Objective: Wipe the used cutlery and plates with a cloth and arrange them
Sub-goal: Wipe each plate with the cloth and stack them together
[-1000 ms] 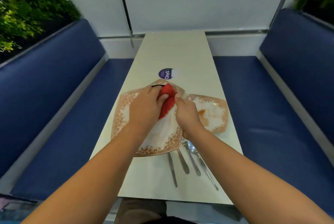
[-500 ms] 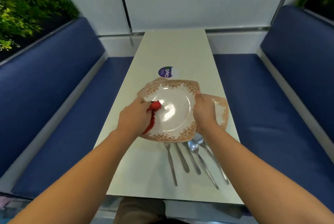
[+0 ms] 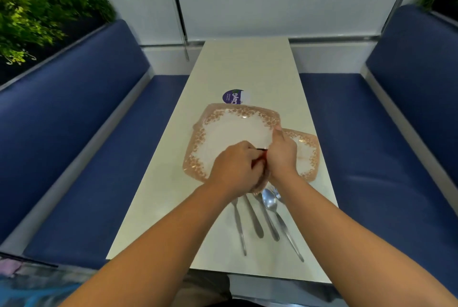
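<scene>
Large plate (image 3: pixel 230 133) with brown floral rim sits over the bench (image 3: pixel 173 207), spreading out left of and beyond both hands. Left hand (image 3: pixel 235 168) has its fingers curled round the red cloth (image 3: pixel 264 156), pressed on the plate's near part. Only a sliver of cloth shows between the hands. Right hand (image 3: pixel 282 155) touches the left and clamps the plate's right rim, thumb on its face. Small plate (image 3: pixel 308 158) lies just right of the right hand, partly under it. Cutlery (image 3: pixel 269 207) lies on the bench just nearer than the hands.
</scene>
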`<action>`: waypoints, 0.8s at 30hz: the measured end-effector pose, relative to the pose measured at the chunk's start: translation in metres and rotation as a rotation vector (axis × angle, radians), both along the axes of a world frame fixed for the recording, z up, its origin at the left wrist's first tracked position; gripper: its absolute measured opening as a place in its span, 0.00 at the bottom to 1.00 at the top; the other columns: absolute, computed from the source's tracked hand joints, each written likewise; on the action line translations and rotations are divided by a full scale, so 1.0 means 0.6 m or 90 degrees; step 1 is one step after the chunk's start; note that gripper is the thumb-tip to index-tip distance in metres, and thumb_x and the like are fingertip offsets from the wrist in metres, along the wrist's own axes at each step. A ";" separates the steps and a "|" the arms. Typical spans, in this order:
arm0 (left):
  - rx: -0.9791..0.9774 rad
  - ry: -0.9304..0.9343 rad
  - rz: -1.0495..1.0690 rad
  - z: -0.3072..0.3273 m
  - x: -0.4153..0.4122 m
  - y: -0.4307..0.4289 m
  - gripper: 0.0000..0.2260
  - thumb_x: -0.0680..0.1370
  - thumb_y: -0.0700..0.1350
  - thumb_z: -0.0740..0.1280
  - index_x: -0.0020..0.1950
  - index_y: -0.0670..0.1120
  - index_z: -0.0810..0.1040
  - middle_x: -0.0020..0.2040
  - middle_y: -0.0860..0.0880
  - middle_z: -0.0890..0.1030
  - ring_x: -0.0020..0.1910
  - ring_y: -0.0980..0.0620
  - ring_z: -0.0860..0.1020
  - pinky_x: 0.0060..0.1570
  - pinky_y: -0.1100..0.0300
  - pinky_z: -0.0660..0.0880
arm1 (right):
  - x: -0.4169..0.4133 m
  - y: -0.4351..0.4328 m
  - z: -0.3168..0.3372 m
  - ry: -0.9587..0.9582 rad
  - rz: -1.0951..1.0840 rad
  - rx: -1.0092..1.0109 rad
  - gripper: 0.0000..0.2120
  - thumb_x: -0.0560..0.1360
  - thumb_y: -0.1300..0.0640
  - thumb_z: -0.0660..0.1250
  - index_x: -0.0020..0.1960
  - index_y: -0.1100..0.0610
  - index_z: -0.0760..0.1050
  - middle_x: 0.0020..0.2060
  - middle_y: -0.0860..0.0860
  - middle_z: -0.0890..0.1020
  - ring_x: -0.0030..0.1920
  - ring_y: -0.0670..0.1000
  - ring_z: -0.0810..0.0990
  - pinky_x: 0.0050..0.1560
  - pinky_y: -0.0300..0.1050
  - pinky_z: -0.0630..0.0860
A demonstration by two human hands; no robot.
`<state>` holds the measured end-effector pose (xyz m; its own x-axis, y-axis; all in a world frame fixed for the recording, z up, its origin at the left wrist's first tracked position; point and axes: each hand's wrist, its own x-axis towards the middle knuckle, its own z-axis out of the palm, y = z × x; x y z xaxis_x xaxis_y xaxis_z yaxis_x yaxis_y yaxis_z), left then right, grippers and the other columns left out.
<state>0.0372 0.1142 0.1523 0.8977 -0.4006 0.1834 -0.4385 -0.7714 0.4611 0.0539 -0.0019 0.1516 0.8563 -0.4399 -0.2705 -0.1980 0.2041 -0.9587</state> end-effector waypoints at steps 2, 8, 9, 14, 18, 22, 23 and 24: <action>0.035 0.019 0.006 -0.005 -0.009 0.012 0.12 0.79 0.50 0.64 0.58 0.56 0.84 0.49 0.54 0.79 0.47 0.51 0.78 0.45 0.51 0.77 | 0.002 -0.016 0.008 -0.010 -0.020 -0.041 0.21 0.84 0.48 0.55 0.39 0.57 0.73 0.34 0.50 0.77 0.35 0.50 0.76 0.38 0.45 0.73; 0.167 0.011 0.149 -0.015 0.012 0.088 0.13 0.81 0.53 0.60 0.59 0.58 0.82 0.52 0.54 0.78 0.48 0.50 0.77 0.45 0.53 0.77 | 0.005 -0.041 0.005 -0.033 -0.054 -0.089 0.22 0.85 0.48 0.55 0.45 0.64 0.74 0.31 0.54 0.67 0.33 0.52 0.69 0.42 0.47 0.70; 0.179 -0.003 0.187 -0.016 0.018 0.098 0.13 0.81 0.53 0.60 0.58 0.57 0.82 0.51 0.53 0.79 0.47 0.50 0.78 0.45 0.53 0.77 | 0.004 -0.041 0.004 -0.036 -0.048 -0.089 0.22 0.85 0.48 0.55 0.43 0.63 0.73 0.30 0.50 0.67 0.33 0.49 0.67 0.40 0.45 0.69; 0.155 -0.010 0.193 -0.016 0.005 0.073 0.13 0.80 0.52 0.61 0.53 0.51 0.84 0.46 0.52 0.79 0.42 0.50 0.77 0.40 0.55 0.76 | 0.003 -0.018 -0.003 -0.045 -0.042 -0.094 0.22 0.84 0.48 0.55 0.36 0.58 0.66 0.29 0.49 0.66 0.31 0.48 0.65 0.34 0.43 0.65; -0.006 -0.022 0.080 -0.022 -0.029 0.019 0.11 0.80 0.51 0.64 0.59 0.55 0.83 0.50 0.56 0.80 0.45 0.54 0.77 0.42 0.55 0.76 | 0.004 0.010 -0.007 -0.044 -0.031 -0.080 0.22 0.84 0.47 0.56 0.35 0.57 0.67 0.31 0.54 0.69 0.34 0.51 0.68 0.37 0.47 0.67; 0.043 -0.041 0.034 -0.040 -0.027 0.051 0.11 0.81 0.51 0.64 0.60 0.56 0.82 0.52 0.59 0.78 0.42 0.54 0.77 0.40 0.57 0.75 | 0.005 -0.002 -0.003 -0.041 -0.030 -0.110 0.23 0.84 0.48 0.55 0.33 0.55 0.62 0.28 0.50 0.65 0.30 0.48 0.63 0.33 0.43 0.62; 0.078 -0.055 0.051 -0.044 -0.022 0.068 0.11 0.81 0.51 0.63 0.61 0.55 0.82 0.54 0.58 0.78 0.45 0.53 0.78 0.41 0.57 0.74 | 0.007 -0.012 -0.003 -0.038 -0.037 -0.113 0.23 0.84 0.48 0.55 0.33 0.55 0.61 0.28 0.49 0.64 0.30 0.48 0.62 0.32 0.43 0.62; 0.110 -0.065 0.083 -0.047 -0.016 0.088 0.12 0.82 0.52 0.62 0.62 0.55 0.81 0.55 0.57 0.78 0.47 0.52 0.78 0.41 0.58 0.74 | 0.009 -0.019 -0.004 -0.034 -0.038 -0.112 0.23 0.84 0.49 0.55 0.32 0.55 0.60 0.28 0.48 0.64 0.29 0.48 0.62 0.32 0.43 0.61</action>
